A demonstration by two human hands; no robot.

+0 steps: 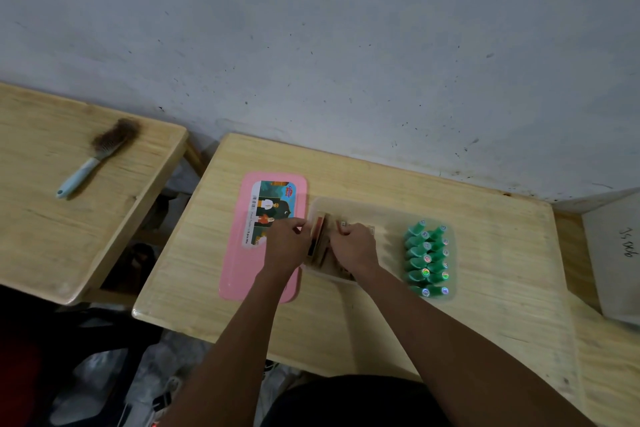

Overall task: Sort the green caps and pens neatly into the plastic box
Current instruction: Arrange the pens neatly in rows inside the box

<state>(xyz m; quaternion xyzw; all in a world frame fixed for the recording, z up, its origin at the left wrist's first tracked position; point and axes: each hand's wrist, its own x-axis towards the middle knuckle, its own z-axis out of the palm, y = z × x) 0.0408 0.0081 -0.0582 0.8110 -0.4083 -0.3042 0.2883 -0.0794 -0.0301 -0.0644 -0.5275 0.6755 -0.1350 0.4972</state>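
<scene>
pink lid (242,270) just left of the plastic box (388,210). at the box's left end, left grip (287,243) and right grip (353,246) curl round a brownish bundle (318,236), perhaps pens; green caps (427,258) fill its right end, nearer the right grip.

Your pale wooden table (381,329) carries a pink lid (242,274) and, just beside it rightward, a clear plastic box (391,215).

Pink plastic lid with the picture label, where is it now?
In the head view the pink plastic lid lies on the wooden table, directly left of the clear plastic box, with the left hand over its right edge.
</scene>
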